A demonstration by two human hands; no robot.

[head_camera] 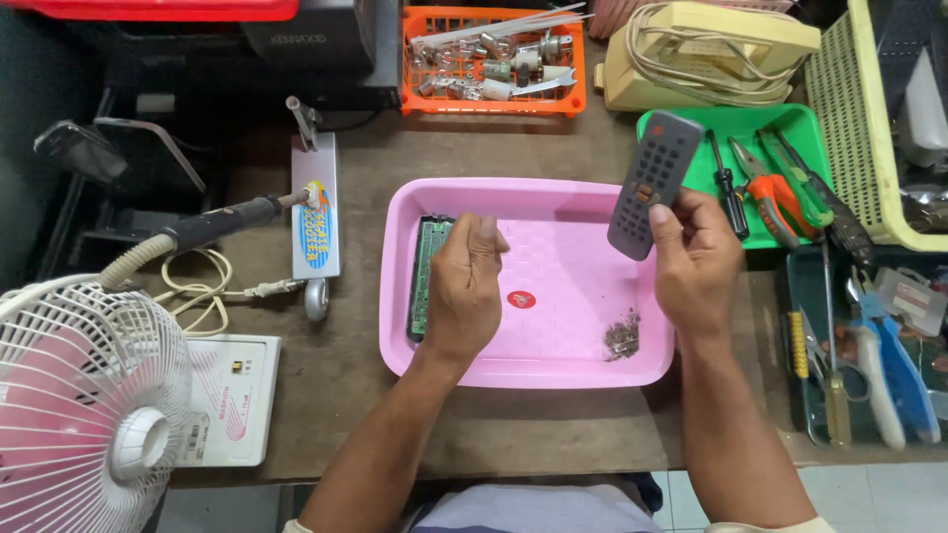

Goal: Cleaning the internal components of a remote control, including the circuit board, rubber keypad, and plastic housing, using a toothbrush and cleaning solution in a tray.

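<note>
remote control shell (652, 183), grey plastic with rows of small buttons, sits in the right hand (696, 257), thumb pressed on its lower face and fingers wrapped behind the bottom end, the rest sticking up and tilted away from the palm. looks light, stiff and hollow; smooth plastic, so probably a bit slippery, best gripped by the long side edges near the lower end rather than on the buttons. just left of that hand and below it, a small heap of dark crumbs or debris (622, 336) lies on the floor of the pink tray (553, 367). to the right of the hand, a green tray (795, 123) with a screwdriver (728, 188) and orange-handled pliers (770, 197).

left hand (464, 286) is curled into a loose fist above the tray's left part, fingertips closed together; cannot tell if it pinches anything small. right under and left of it, a green circuit board (425, 271) lies flat against the tray's left wall. judged thin, rigid and fragile, take it by the edges, not the surface. further left of that hand, a soldering iron (222, 222) rests on the table, and a white fan (84, 395) beyond.
</note>
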